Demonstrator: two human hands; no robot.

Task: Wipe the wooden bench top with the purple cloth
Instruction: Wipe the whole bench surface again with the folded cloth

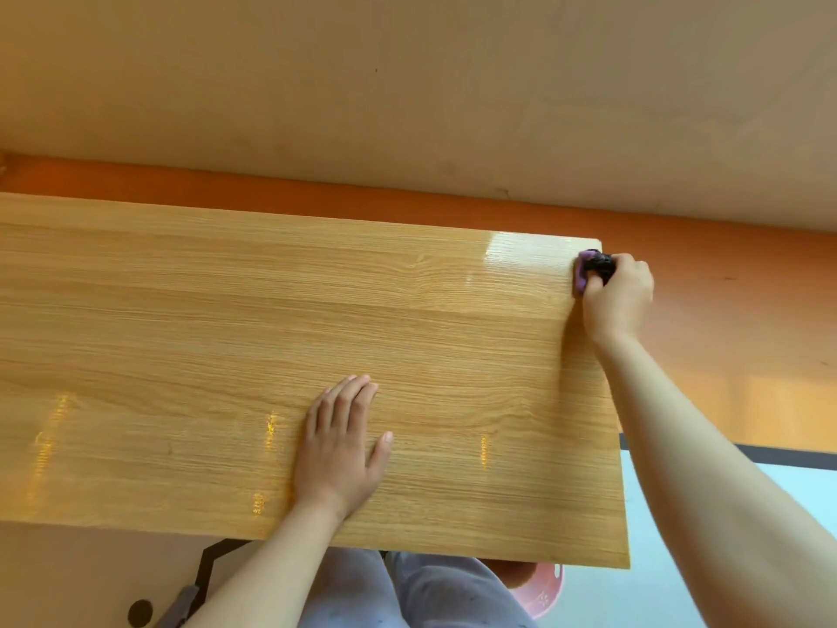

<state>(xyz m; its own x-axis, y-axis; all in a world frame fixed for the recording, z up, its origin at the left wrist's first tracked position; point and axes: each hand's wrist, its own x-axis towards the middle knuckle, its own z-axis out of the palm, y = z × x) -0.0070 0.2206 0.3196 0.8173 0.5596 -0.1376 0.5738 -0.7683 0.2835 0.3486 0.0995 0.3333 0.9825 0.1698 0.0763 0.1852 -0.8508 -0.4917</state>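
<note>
Upper right: cloth [581,275] is gripped, bunched, in right hand [618,294] fingers at desk [226,333] corner. The left hand [339,451] is laid flat, fingers straight. Risk: cloth may be dragged off the edge, corner missed.

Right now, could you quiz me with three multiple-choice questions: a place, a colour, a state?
1. Where is the purple cloth? A) on the floor B) at the far right corner of the bench top C) at its near left edge
2. What colour is the wall band behind the bench? A) orange B) green C) blue
3. How does the left hand lie? A) clenched in the air B) flat on the wood C) gripping the cloth
1 B: the right hand grips it there. 2 A: plainly orange. 3 B: fingers straight, palm down.
</note>
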